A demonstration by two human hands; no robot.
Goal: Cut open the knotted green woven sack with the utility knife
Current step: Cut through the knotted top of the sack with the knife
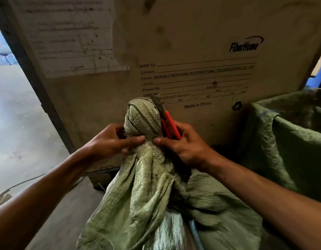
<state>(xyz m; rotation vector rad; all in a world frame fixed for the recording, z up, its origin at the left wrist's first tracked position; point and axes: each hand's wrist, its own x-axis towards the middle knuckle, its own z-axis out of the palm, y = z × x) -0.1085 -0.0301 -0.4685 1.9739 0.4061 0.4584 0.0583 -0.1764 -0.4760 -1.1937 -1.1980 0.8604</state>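
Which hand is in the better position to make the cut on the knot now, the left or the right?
The right hand, I think: it already holds the red utility knife, blade up beside the knot. The left hand pinches the sack's neck under the knot, steadying it.

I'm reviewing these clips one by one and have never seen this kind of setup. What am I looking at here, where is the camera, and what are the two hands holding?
There is no machine here: a person works with bare hands, and the single picture comes from a wide-angle camera worn on the head, looking forward and down, so the forearms enter from the bottom.

In the middle stands a green woven sack with its top tied into a knot. The left hand pinches the neck just under the knot. The right hand holds a red utility knife, blade pointing up beside the knot, while its thumb presses the neck too. No cut is visible yet.

Behind is a large cardboard box printed with shipping lines. At the right is another green sack, open.
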